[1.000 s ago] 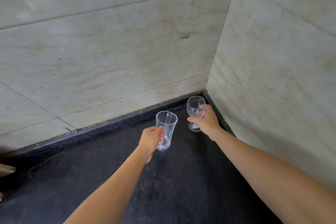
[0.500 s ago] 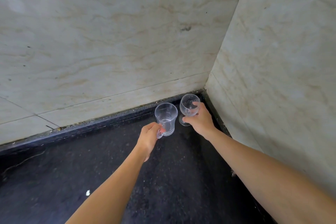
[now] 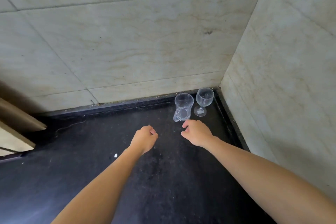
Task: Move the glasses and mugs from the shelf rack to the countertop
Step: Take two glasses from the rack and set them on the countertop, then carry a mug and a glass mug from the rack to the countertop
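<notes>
A clear glass mug (image 3: pixel 183 107) with a handle on its near left side stands upright on the black countertop (image 3: pixel 91 160), deep in the corner. Right of it, a clear stemmed wine glass (image 3: pixel 203 101) stands upright, a small gap between them. My left hand (image 3: pixel 144 138) hovers over the counter, fingers curled shut, empty, well short of the mug. My right hand (image 3: pixel 197 134) is just in front of the mug, fingers loosely curled and holding nothing. The shelf rack is out of view.
Beige marble-tiled walls (image 3: pixel 127 51) meet in a corner behind and right of the glasses. A beige ledge or panel (image 3: pixel 16 125) juts in at the left edge. A small white speck (image 3: pixel 115 155) lies on the counter.
Both hands set the mug and the wine glass down in the corner, let go, and pulled back toward me. The view has tilted and shifted left.
</notes>
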A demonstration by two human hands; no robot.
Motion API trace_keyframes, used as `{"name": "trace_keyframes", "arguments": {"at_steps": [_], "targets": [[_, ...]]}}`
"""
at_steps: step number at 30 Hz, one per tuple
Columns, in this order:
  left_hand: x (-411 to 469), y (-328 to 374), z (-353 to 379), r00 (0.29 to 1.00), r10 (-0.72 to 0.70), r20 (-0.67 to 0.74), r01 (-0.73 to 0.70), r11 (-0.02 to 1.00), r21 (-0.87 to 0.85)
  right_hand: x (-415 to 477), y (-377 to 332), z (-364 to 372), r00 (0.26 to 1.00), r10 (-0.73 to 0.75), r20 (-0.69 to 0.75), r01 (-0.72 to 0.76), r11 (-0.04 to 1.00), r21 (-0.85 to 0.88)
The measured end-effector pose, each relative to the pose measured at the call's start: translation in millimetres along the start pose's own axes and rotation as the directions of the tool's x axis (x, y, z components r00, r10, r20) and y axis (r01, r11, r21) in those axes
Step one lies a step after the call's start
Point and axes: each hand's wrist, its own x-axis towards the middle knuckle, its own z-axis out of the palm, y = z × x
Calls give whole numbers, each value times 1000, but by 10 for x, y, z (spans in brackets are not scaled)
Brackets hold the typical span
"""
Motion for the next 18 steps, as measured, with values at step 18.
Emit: {"name": "trace_keyframes", "arguments": {"at_steps": [18], "targets": [[-3834,-3126,-753,767,-489,-416,550,834,33,-2063,-3418,2153,511,-678,529,858,358,-369]]}}
